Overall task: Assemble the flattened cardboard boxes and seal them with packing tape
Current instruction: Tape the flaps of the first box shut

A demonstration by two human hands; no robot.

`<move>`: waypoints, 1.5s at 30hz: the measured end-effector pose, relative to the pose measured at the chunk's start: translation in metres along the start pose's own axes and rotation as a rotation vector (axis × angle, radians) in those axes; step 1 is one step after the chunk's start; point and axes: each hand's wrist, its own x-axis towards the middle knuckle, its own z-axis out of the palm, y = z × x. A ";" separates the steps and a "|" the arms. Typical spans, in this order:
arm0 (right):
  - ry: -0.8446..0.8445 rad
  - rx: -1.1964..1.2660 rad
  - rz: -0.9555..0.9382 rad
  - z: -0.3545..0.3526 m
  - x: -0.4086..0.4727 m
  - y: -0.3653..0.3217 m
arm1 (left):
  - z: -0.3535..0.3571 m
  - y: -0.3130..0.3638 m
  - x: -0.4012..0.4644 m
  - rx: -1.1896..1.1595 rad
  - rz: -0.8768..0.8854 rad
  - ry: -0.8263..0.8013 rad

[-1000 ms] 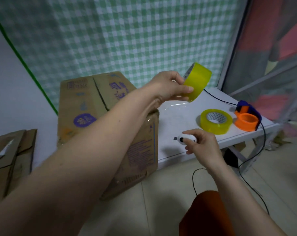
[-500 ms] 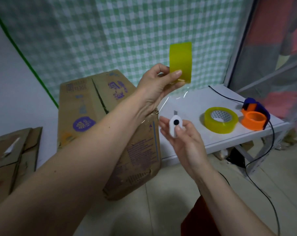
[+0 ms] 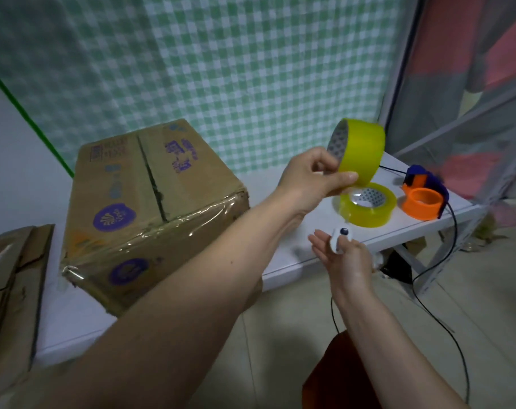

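Observation:
An assembled cardboard box [image 3: 150,208] with purple print stands on the white table [image 3: 280,261], clear tape shining along its front edge. My left hand [image 3: 312,178] pinches a yellow tape roll [image 3: 361,152] and holds it in the air above a second yellow roll [image 3: 366,206] that lies flat on the table. Below it, my right hand [image 3: 343,255] grips a small white cutter [image 3: 341,239] near the table's front edge.
An orange and blue tape dispenser [image 3: 425,196] sits at the table's right end, with a black cable [image 3: 445,255] trailing down to the floor. Flattened cardboard [image 3: 8,290] lies at the far left. A green checked cloth hangs behind.
My left hand has lowered the tape roll and carried it right, over the flat roll. My right hand with the cutter has dropped toward the table's front edge.

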 end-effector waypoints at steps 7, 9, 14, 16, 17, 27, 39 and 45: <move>0.157 -0.140 -0.067 -0.047 0.028 -0.017 | -0.033 -0.123 0.009 0.207 -0.134 0.389; 0.129 -0.228 -0.083 -0.043 0.036 -0.015 | -0.040 -0.139 0.009 0.242 -0.132 0.438; 0.096 -0.691 -0.129 -0.034 0.071 0.001 | -0.063 -0.163 0.004 0.405 -0.171 0.427; 0.078 -0.869 -0.159 -0.029 0.083 0.007 | -0.074 -0.166 -0.001 0.530 -0.229 0.394; 0.072 -0.953 -0.175 -0.027 0.087 0.010 | -0.079 -0.167 -0.003 0.590 -0.246 0.384; 0.143 -1.313 -0.253 -0.019 0.086 0.012 | -0.074 -0.153 -0.022 0.802 -0.282 0.260; -0.285 -0.790 -1.051 0.081 -0.042 -0.011 | -0.106 -0.024 -0.157 1.348 0.831 0.364; -0.587 -0.916 -1.208 0.145 -0.099 0.000 | -0.153 -0.003 -0.177 1.700 0.434 0.587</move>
